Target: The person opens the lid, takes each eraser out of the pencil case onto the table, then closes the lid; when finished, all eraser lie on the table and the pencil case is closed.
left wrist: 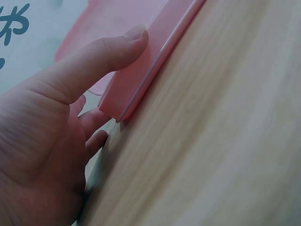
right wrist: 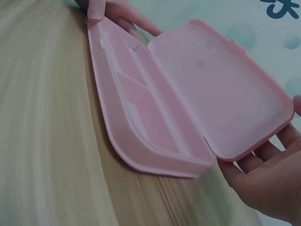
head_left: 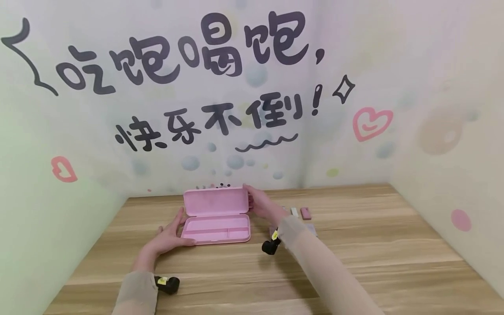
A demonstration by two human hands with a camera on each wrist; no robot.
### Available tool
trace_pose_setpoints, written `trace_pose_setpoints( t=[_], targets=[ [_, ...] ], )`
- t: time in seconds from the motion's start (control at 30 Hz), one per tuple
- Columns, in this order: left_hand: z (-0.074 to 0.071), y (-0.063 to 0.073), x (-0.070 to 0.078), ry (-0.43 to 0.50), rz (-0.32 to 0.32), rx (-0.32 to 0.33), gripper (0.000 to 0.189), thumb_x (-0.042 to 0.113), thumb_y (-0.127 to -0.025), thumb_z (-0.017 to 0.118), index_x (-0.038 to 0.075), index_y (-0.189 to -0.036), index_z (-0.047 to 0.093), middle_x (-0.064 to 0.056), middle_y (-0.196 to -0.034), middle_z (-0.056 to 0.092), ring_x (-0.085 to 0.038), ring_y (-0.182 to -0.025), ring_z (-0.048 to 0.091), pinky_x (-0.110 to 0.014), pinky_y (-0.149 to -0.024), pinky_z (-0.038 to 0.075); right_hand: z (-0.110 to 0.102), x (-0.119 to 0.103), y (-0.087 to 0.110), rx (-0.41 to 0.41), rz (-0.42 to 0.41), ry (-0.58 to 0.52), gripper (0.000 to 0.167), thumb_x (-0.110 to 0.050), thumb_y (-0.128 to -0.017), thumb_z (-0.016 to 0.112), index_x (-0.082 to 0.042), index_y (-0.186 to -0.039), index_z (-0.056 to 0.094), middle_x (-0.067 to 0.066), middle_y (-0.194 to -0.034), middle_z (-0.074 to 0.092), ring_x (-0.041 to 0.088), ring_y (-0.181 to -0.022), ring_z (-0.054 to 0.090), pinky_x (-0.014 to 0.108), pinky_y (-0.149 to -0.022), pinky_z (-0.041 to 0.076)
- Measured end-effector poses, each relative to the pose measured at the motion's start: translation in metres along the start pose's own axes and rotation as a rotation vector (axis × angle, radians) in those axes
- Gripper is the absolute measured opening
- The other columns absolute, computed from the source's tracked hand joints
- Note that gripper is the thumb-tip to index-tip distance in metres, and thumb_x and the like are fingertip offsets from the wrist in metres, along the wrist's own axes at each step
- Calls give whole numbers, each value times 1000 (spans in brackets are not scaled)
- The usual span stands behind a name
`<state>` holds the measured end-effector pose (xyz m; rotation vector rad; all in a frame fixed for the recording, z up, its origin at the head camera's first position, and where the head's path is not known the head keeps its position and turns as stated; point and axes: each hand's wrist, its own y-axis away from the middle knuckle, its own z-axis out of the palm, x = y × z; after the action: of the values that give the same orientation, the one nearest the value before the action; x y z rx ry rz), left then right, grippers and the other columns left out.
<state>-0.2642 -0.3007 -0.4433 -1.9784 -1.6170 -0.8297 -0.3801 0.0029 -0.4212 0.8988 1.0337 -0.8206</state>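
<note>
A pink pencil case stands open on the wooden table, its lid (head_left: pixel 216 202) raised at the back and its compartmented base (head_left: pixel 206 224) in front. No contents show inside the base. My left hand (head_left: pixel 167 238) holds the base's left end; in the left wrist view its thumb (left wrist: pixel 134 44) lies on the front wall (left wrist: pixel 136 80), with the fingers spread behind the corner. At the lid's right edge, my right hand (head_left: pixel 267 204) grips the rim. The right wrist view shows its fingers (right wrist: pixel 265 153) curled behind the lid (right wrist: pixel 221 89).
Right of the case, partly behind my right forearm, lie a small white block (head_left: pixel 294 212), a small dark pink block (head_left: pixel 306 213) and a pale purplish item (head_left: pixel 312 229). A printed backdrop (head_left: pixel 252 170) rises behind the table (head_left: pixel 354 245), with walls at both sides.
</note>
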Motion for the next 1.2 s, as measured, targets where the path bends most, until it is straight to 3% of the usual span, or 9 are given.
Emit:
trace_pose_setpoints(
  t=[0.3, 0.5, 0.7, 0.8, 0.93, 1.2],
  targets=[
    [-1, 1, -2, -7, 23, 3, 124, 41, -75, 81, 6, -154, -8, -23, -153, 30, -48, -141, 10, -71, -103, -13, -10, -6, 24, -114, -69, 317, 44, -34, -99, 52, -1, -127, 59, 12, -125, 60, 28, -120, 53, 46, -102, 42],
    [-1, 0, -4, 9, 29, 6, 117, 39, -75, 82, 2, -154, 4, -27, -150, 31, -47, -140, 20, -71, -103, -12, -14, -2, 48, -201, -94, 485, 45, -42, -96, 58, -15, -132, 61, 0, -138, 54, 24, -134, 42, 47, -107, 38],
    [-2, 0, -3, 76, 38, -1, 112, 32, -75, 83, 7, -155, 9, -31, -152, 24, -49, -142, 9, -71, -102, -14, -10, 6, 66, -183, -133, 694, 46, -44, -92, 64, -22, -132, 62, 2, -140, 53, 24, -130, 46, 46, -105, 39],
    [-4, 1, -3, 121, 29, -19, 110, 31, -76, 82, 11, -155, 9, -30, -154, 18, -48, -142, 2, -69, -103, -17, -8, 10, 70, -188, -147, 754, 45, -41, -90, 66, -25, -132, 61, 7, -147, 44, 28, -136, 38, 49, -109, 32],
    [-6, 1, -5, 117, 18, -35, 101, 34, -78, 80, 18, -156, 16, -26, -157, 15, -49, -142, 4, -67, -105, -17, -6, 11, 74, -184, -151, 775, 45, -35, -89, 69, -24, -132, 62, 10, -154, 33, 32, -142, 27, 51, -113, 23],
    [-9, 2, -5, 111, 6, -50, 76, 40, -88, 68, 20, -152, 32, -24, -156, 22, -52, -140, 13, -68, -105, -14, -2, 15, 79, -178, -162, 837, 44, -29, -89, 71, -24, -132, 62, 9, -157, 28, 32, -143, 26, 51, -114, 23]
  ],
)
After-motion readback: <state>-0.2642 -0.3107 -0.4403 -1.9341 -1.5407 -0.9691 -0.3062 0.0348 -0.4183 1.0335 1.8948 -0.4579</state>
